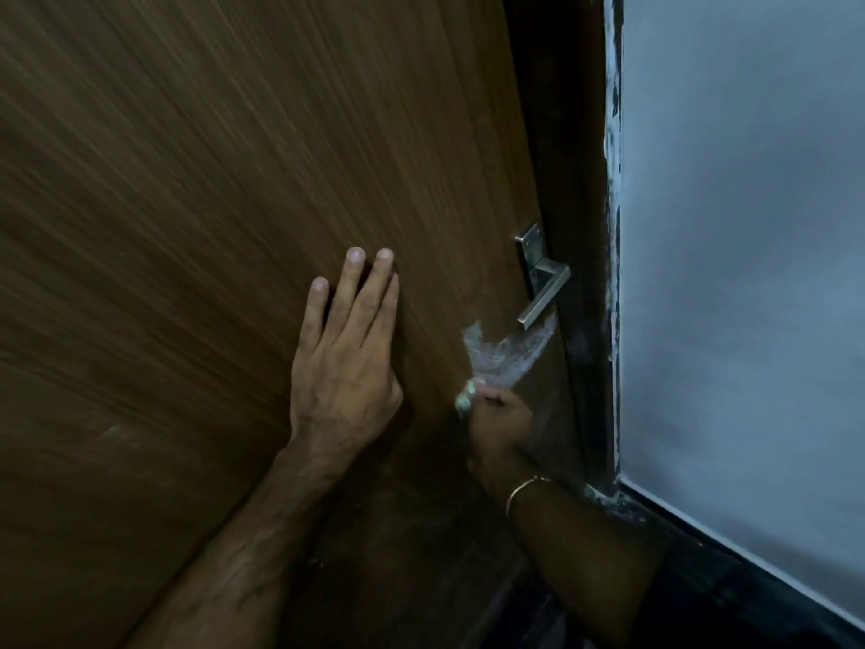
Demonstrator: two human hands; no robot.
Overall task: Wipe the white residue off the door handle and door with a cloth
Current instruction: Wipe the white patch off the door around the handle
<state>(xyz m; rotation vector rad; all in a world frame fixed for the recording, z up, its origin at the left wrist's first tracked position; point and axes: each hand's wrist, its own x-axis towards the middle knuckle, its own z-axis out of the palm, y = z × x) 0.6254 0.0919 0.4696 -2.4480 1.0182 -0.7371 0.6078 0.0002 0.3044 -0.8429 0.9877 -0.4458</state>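
Pinched in our right hand (498, 416), the cloth (466, 399) shows only as a small pale wad at the fingertips, pressed to the door (210, 203) just below the white residue (508, 351); our grip there is clamped on it, fingers curled, with a thin bangle (526, 489) at the wrist. Our left hand (344, 358) lies flat on the wood, fingers straight and together, holding nothing and bracing the panel to the left of the work. We judge the cloth soft and light: it will bunch and fold under pressure, so a tight wad held near its middle, as now, gives a firm pad, and loose ends would only drag. The residue is a streaky, fan-shaped smear running from just above our right fingertips up and to the right, reaching the free end of the handle (543, 297). That handle is a stiff metal lever, likely slick, fixed on a narrow plate close to the door's edge. Its long axis slants in this view, from the pivot at upper right down to the free tip at lower left, and the tip points toward the smear. We cannot tell whether the lever itself carries any white film. The wood grain runs along the height of the door, so strokes along it seem sensible. Beside the door stands a dark frame (580, 227) with pale flecks along its outer edge, and beyond it a grey wall (749, 227).
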